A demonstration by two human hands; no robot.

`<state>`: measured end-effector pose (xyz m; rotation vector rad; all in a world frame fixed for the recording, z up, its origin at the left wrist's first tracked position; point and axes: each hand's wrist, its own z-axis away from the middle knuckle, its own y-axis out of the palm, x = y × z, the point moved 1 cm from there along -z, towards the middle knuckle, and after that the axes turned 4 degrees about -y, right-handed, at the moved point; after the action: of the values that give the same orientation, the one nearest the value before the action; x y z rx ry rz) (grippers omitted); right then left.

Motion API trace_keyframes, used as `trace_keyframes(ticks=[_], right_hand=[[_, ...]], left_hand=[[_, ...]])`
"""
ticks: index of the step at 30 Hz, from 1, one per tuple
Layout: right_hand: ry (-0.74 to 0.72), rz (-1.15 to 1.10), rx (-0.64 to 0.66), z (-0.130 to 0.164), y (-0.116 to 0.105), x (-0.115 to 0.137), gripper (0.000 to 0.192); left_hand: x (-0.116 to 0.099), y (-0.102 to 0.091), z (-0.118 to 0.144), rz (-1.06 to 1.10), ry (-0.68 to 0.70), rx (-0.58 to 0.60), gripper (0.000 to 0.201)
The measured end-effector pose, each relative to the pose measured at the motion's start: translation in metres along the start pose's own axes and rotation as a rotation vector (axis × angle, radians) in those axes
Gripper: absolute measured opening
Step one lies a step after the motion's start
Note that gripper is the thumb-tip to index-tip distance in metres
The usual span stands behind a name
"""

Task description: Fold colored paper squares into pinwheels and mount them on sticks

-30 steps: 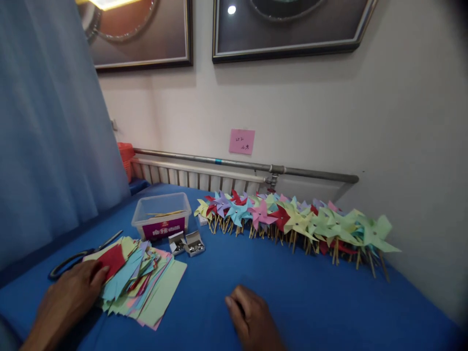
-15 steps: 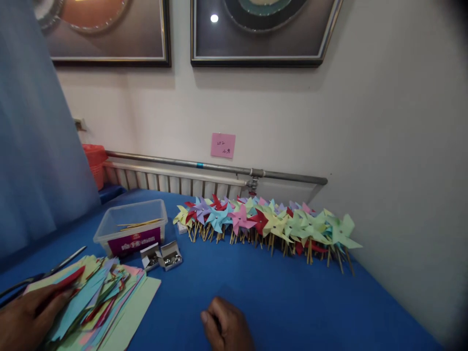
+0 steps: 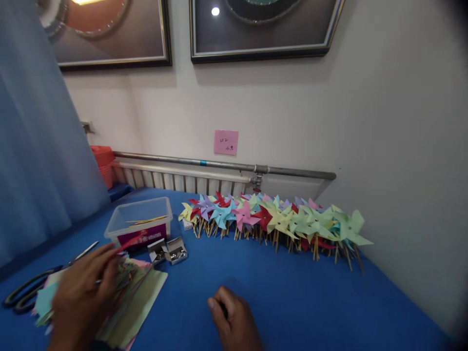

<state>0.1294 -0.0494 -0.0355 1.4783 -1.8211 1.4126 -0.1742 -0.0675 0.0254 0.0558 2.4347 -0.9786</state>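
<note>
- Head view: your left hand (image 3: 82,295) is raised over the paper stack (image 3: 127,297) on the blue table (image 3: 292,297), fingers pinching a red sheet (image 3: 128,241); motion blur hides the exact grip.
- Your right hand (image 3: 234,324) rests on the table right of the stack, fingers curled in a loose fist, holding nothing.
- Scissors (image 3: 29,292) lie left of the stack; a tub (image 3: 141,224) and two small boxes (image 3: 168,251) sit behind it.
- Pinwheels (image 3: 274,222) line the wall, right of the tub.
- Above them: a pipe (image 3: 226,166), a pink note (image 3: 225,142), two frames (image 3: 263,29). A curtain (image 3: 32,146) hangs left of the tub.
</note>
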Motion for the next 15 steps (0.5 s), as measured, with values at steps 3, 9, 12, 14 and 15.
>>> trace_keyframes(ticks=[3,9,12,14,15], right_hand=[[0.135,-0.146,-0.011,-0.003,-0.003,-0.002,0.037],[0.316,-0.443,-0.246,-0.014,-0.009,-0.020,0.040],[0.350,-0.620,-0.352,-0.019,-0.015,-0.032,0.052],[0.333,-0.664,-0.376,-0.022,-0.020,-0.037,0.053],[0.323,-0.659,-0.385,-0.022,-0.023,-0.038,0.051]], left_hand=[[-0.070,0.020,0.011,0.404,-0.171,0.312,0.034],[-0.170,0.078,0.033,1.144,-0.520,0.778,0.040],[-0.192,0.100,0.039,1.357,-0.674,0.872,0.042],[-0.196,0.111,0.044,1.397,-0.697,0.883,0.044],[-0.195,0.115,0.047,1.400,-0.705,0.875,0.044]])
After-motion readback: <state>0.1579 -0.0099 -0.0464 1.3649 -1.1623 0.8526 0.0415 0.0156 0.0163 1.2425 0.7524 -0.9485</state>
